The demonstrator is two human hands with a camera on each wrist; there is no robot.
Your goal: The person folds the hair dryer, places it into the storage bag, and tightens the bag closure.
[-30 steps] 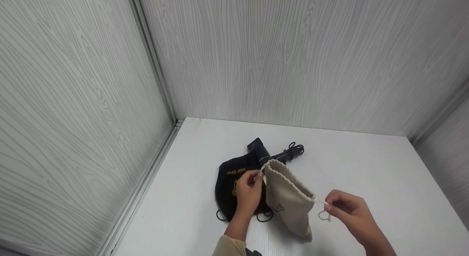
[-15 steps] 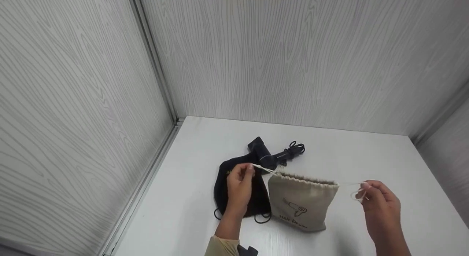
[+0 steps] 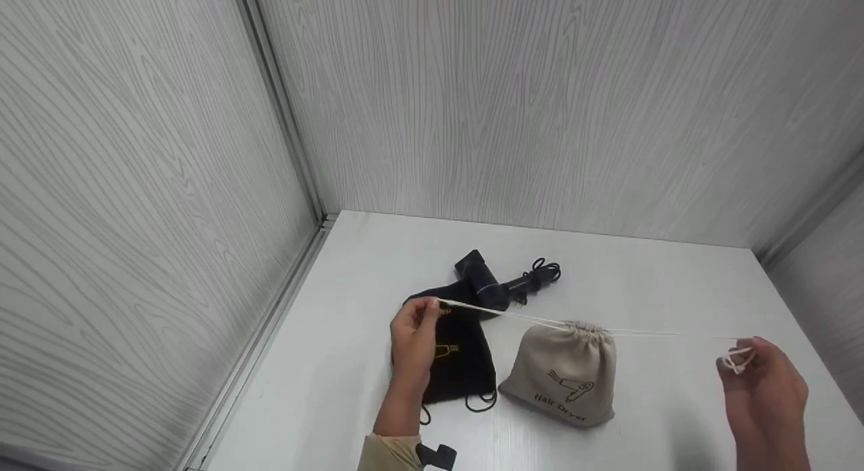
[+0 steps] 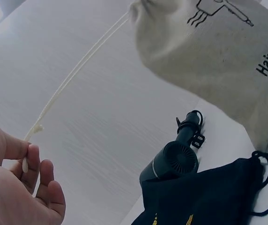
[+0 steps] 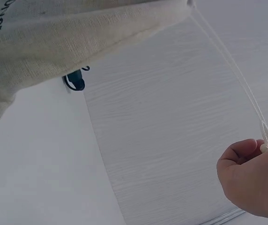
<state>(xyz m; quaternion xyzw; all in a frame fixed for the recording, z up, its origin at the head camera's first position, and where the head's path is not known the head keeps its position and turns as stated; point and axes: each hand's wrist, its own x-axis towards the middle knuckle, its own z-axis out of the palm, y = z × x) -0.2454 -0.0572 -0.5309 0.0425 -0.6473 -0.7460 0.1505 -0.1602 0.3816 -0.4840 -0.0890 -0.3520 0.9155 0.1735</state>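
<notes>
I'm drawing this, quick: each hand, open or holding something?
Left hand: closed, pinching the left drawstring of the beige Hair Dryer bag.
Right hand: closed, holding the right drawstring.

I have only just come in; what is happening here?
A person has the drawstrings of a beige bag stretched out to both sides: one end in the grip of the left hand, the other in the grip of the right hand. The bag's mouth is bunched together. To its left, a black bag lies on the table, with a dark hair dryer at that bag's far edge.
</notes>
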